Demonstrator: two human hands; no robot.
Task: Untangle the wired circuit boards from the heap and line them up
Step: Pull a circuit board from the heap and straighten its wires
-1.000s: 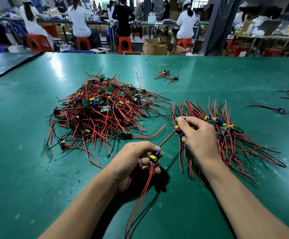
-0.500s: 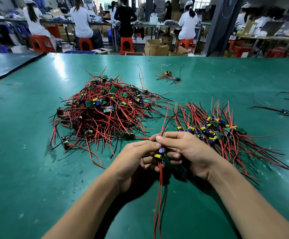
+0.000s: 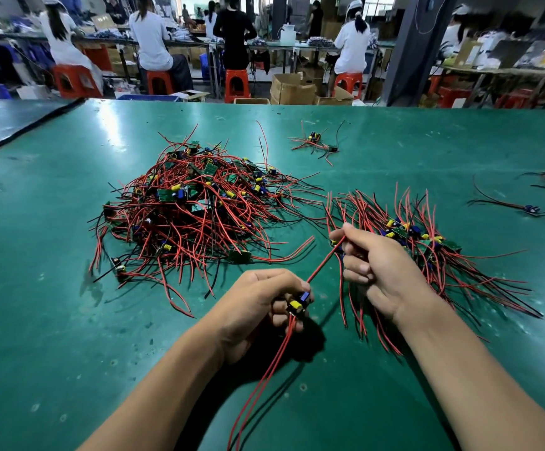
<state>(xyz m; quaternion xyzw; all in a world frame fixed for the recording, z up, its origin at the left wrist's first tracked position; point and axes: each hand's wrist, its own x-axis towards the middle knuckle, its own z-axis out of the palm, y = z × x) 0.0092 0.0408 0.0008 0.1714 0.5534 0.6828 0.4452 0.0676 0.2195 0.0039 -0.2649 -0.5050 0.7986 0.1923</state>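
Green matted work table (image 3: pixel 53 320): fills most of the view; all task items lie on it.

Tangled heap of small green circuit boards with red and black wires (image 3: pixel 193 209): sits left of centre, wires crossing in all directions, yellow and blue components showing among them.

Sorted group of wired circuit boards (image 3: pixel 453 265): lies right of centre, well apart from the heap. Boards are clustered along a rough line, with their wires fanned out toward the far side and the near side.

Right hand (image 3: pixel 381 268): at the near-left edge of the sorted group, fingers curled, thumb and forefinger pinching the far end of a taut red wire (image 3: pixel 324 260).

Left hand (image 3: pixel 258 307): nearer the camera, between heap and sorted group, raised over its shadow on the table. Fingers are curled round one small circuit board with a yellow capacitor and a blue part (image 3: pixel 298 302). The taut red wire runs from this board up to the right hand; further red leads (image 3: pixel 258 385) hang from it toward the bottom edge.

Small loose cluster of wired boards (image 3: pixel 316 143): far side, beyond the heap, apart from it.

Single stray wired board (image 3: pixel 531 208): far right, alone.
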